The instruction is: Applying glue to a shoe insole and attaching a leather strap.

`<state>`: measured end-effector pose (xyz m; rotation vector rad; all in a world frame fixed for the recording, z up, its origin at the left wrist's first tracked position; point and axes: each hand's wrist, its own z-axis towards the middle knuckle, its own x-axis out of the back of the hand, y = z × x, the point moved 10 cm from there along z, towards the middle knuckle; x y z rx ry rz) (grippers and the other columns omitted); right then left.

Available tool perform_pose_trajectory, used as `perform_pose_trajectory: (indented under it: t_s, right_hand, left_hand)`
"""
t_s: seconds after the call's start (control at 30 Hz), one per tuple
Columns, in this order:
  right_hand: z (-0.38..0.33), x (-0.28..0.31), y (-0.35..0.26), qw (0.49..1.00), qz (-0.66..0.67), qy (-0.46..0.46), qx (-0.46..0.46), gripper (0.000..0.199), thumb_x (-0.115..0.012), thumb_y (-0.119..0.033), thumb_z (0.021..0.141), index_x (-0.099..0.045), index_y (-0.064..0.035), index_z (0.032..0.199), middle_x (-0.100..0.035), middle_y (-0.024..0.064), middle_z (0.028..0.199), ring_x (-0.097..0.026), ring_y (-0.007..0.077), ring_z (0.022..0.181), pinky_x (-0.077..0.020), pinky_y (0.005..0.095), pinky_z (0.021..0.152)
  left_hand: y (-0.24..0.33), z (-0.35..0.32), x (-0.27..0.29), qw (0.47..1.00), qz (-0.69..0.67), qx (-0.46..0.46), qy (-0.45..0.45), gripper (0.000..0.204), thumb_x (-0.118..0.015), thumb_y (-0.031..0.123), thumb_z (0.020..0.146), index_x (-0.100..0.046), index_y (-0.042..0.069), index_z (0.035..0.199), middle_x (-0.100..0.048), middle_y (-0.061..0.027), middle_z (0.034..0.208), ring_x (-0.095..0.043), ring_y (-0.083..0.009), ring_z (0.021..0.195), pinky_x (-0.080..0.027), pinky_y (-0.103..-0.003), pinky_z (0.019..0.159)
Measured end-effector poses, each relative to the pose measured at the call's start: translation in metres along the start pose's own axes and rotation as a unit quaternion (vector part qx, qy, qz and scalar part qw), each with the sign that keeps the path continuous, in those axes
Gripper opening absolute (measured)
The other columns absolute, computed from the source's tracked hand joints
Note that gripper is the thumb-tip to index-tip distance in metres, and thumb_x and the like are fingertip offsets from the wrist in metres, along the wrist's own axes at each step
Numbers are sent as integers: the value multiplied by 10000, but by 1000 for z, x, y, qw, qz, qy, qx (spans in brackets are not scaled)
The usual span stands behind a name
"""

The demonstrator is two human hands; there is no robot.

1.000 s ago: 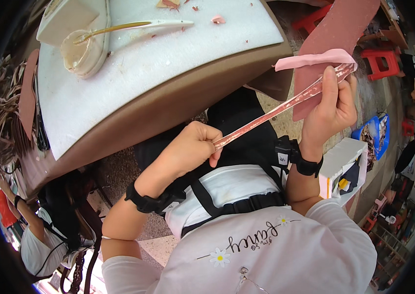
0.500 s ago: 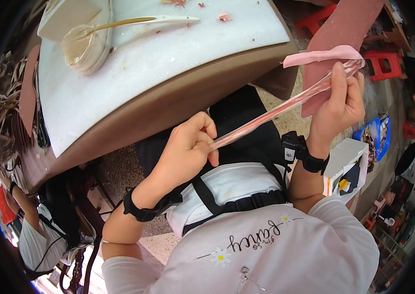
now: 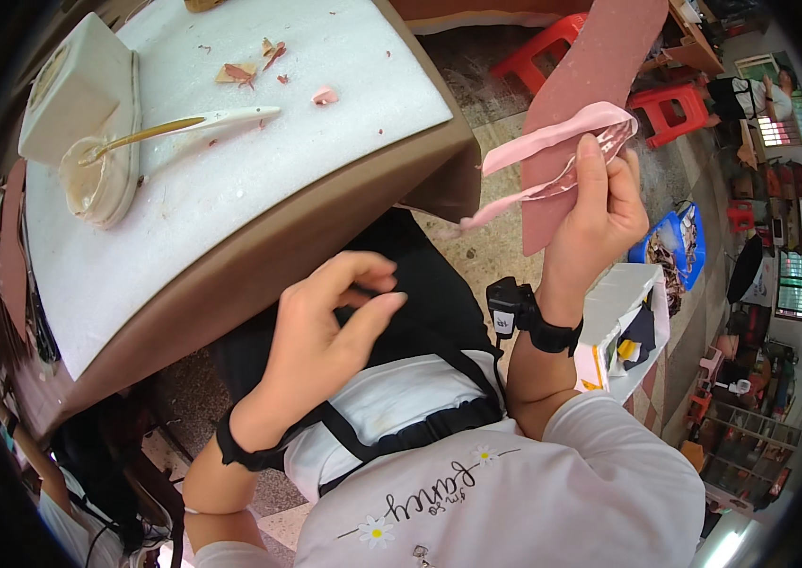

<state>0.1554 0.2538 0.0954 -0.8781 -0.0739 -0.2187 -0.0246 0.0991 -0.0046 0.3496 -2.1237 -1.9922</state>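
Between the thumb and fingers of my right hand (image 3: 599, 204), a narrow pink strip (image 3: 552, 140) is gripped. It loops over at the right, and its thin, shiny, whitish-streaked end (image 3: 500, 206) dangles to the left. Behind the strip and this hand is a long dusty-pink sheet piece (image 3: 595, 71); whether my fingers also touch it, I cannot tell. My left hand (image 3: 325, 327) is raised over my lap, thumb and fingers apart, holding nothing. Both wrists wear black bands, the right one with a small black device.
At the left, a white-topped table (image 3: 278, 57) bears a white container with a cup of pale paste (image 3: 98, 189), a brush (image 3: 183, 123) and pink scraps (image 3: 325, 95). Red stools (image 3: 670, 112), a blue tub (image 3: 675, 241) and a white box (image 3: 618, 303) stand at the right.
My left hand has let go of the stretched strip and opened. The freed end has shrunk back toward my right hand. The view has shifted, moving the table leftward.
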Motion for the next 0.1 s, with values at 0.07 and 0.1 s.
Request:
perform_pose_trajectory:
  t_s: [0.07,0.1]
  right_hand:
    - [-3,-2,-7,1000,-23,-13,8,201,-622,-44,859,-571,19,675,-521,1,754,-459,59,685,-338,196,621]
    - [-3,-5,-10,999,-45,-27,14,202,-606,-42,870,-576,18,679,-521,-10,766,-449,45,712,-329,184,655]
  left_hand:
    - [17,17,-17,996,64,-41,-40,248,-667,69,819,-593,-5,1045,-631,-113,1019,-614,-210,920,-493,-309,818]
    - [20,25,-25,993,88,-45,-60,282,-670,65,827,-594,7,1092,-615,-102,1093,-593,-188,986,-478,-307,861]
